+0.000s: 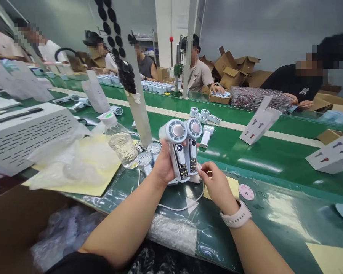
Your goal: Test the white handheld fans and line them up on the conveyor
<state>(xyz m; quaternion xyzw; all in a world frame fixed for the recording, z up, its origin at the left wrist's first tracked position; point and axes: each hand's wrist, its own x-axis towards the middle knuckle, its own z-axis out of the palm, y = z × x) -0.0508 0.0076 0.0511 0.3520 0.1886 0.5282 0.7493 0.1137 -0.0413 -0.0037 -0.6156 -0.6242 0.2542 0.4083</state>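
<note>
My left hand (164, 163) is wrapped around two light-blue handheld fans held side by side above the bench. The left fan (177, 152) and the right fan (193, 146) stand nearly upright, their handles uncovered so that circuit boards show. My right hand (217, 184), with a pale watch band at the wrist, pinches at the lower side of the right fan. A white cable (177, 209) leads from these fingertips down over the bench; its plug end is hidden by the fingers. Behind my left wrist more fans (145, 160) lie on the bench.
A clear bottle (121, 142) stands left beside plastic bags (74, 163) on yellow paper. A slanted post (140, 118) rises behind it. Across the green conveyor (231, 131) lie loose fans (207, 135) and a white folded card (258, 123). Several people work on the far side.
</note>
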